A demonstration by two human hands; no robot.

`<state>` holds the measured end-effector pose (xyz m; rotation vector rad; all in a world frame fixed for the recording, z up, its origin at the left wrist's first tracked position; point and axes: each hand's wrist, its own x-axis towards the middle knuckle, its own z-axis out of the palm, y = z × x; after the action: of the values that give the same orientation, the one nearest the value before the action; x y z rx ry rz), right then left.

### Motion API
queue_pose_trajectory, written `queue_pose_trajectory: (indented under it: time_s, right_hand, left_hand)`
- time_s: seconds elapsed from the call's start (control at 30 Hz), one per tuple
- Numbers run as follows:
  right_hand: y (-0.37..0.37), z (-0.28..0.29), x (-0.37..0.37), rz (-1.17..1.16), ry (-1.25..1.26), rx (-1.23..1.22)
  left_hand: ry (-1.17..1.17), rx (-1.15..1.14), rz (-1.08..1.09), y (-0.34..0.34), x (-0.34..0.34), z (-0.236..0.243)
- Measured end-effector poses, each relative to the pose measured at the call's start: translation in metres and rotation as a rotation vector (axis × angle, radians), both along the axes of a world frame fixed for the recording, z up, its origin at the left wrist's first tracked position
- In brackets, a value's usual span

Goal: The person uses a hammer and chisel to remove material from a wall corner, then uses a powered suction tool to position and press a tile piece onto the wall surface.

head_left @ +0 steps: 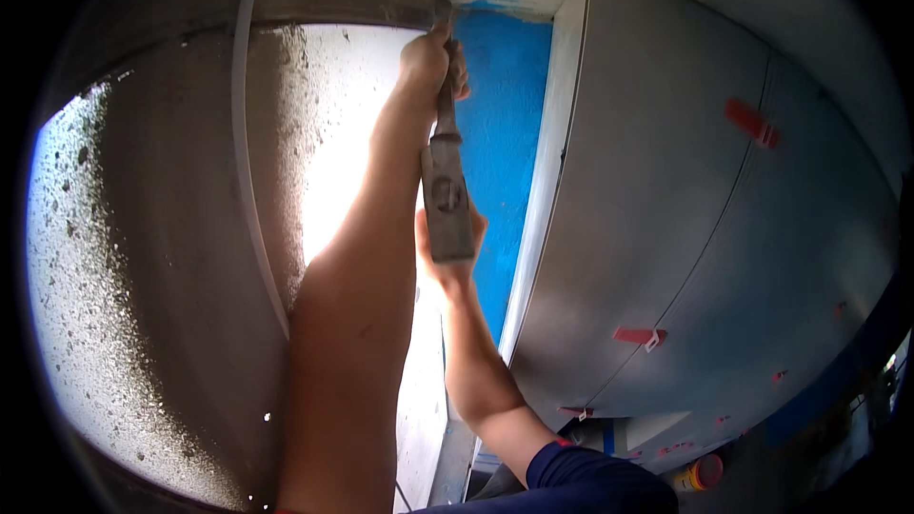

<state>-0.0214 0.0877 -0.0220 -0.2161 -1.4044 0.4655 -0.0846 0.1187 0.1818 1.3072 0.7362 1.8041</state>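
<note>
My left hand [428, 67] reaches up with fingers wrapped around the narrow shaft of a grey, worn tool [446, 228], whose tip is at the top edge of a blue-painted strip of wall [505, 114], just under the rough ceiling. Lower down, my right hand [476, 228] grips the tool's wide, block-like body from behind, partly hidden by it. The tool stands nearly upright between a bright opening [333, 114] on the left and a pale vertical edge strip [528, 276] on the right.
Large grey tiles [638, 181] with red clips [640, 336] cover the wall on the right. A white pipe or cable [243, 133] runs down the left. Speckled glazing [76, 228] is at far left. A red and yellow bucket [703, 472] sits low at right.
</note>
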Motion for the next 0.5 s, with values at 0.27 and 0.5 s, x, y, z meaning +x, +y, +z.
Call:
queue_pose_trajectory:
  time_s: [0.27,0.5]
  right_hand:
    - [0.01,-0.001,-0.003,0.058,-0.008,-0.116]
    - [0.025,0.019,-0.008,0.061,0.023,-0.168]
  left_hand:
    - [-0.015,0.006,-0.086,0.01,-0.006,0.0]
    - [-0.026,0.008,-0.035,0.015,-0.002,0.01]
